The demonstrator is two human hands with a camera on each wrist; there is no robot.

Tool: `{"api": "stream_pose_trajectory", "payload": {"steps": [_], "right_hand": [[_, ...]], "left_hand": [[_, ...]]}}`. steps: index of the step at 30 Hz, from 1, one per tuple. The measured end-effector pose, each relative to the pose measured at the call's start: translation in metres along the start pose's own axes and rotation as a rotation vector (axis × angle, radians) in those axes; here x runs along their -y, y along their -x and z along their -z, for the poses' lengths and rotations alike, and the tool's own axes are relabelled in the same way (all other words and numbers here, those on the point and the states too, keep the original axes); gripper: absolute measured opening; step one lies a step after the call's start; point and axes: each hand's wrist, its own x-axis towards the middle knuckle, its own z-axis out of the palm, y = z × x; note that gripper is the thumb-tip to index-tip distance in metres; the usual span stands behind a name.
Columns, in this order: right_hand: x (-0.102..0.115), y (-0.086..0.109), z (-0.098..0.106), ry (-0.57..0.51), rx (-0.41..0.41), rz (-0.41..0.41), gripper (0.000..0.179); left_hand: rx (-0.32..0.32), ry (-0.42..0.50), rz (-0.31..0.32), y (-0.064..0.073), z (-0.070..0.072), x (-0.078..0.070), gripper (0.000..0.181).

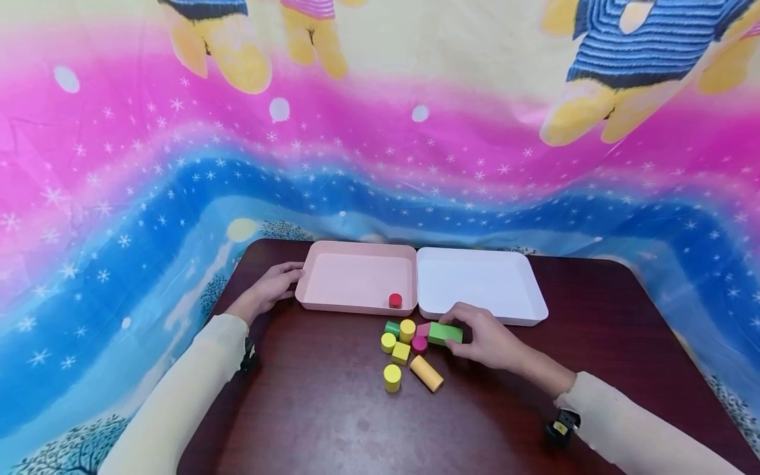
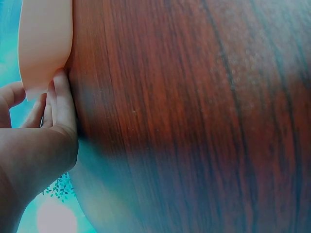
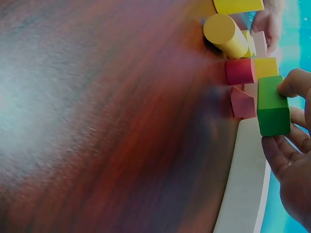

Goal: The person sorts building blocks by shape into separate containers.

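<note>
With its fingers fairly straight, my left hand [image 1: 276,285] touches the left side of a pink tray [image 1: 356,307]. The left wrist view shows the fingers [image 2: 63,104] against the tray's end wall [image 2: 46,53]. My right hand [image 1: 483,338] grips a green rectangular block [image 1: 445,334] between thumb and fingers, in front of a white tray [image 1: 481,280]. Close by the green block lie a pink block [image 1: 423,330] and a magenta cylinder [image 1: 419,345]. Inside the pink tray, near its front right corner, sits a red cylinder [image 1: 395,301].
Left of the green block are a dark green cylinder [image 1: 392,328], yellow cylinders [image 1: 407,330] and a yellow cube [image 1: 400,353]. Nearer me, an orange cylinder [image 1: 426,373] lies on its side beside another yellow cylinder [image 1: 392,378]. A patterned cloth [image 1: 380,132] hangs behind the dark table [image 1: 309,409].
</note>
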Motion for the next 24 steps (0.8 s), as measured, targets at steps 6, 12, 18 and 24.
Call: {"api": "stream_pose_trajectory", "payload": {"steps": [6,12,18,24], "right_hand": [[0.000,-0.005,0.006,0.003,-0.021,0.017,0.030],[0.002,-0.014,0.013,-0.003,-0.043,0.018,0.029],[0.005,-0.022,0.020,-0.011,-0.082,0.047,0.030],[0.007,-0.025,0.020,-0.011,-0.080,0.063,0.031]], "left_hand": [[0.003,-0.022,-0.011,0.001,-0.001,0.000,0.056],[0.003,-0.027,-0.007,0.002,-0.001,-0.003,0.056],[-0.007,-0.022,0.004,0.000,-0.001,-0.004,0.055],[-0.011,-0.016,0.012,0.001,-0.001,-0.001,0.056]]}}
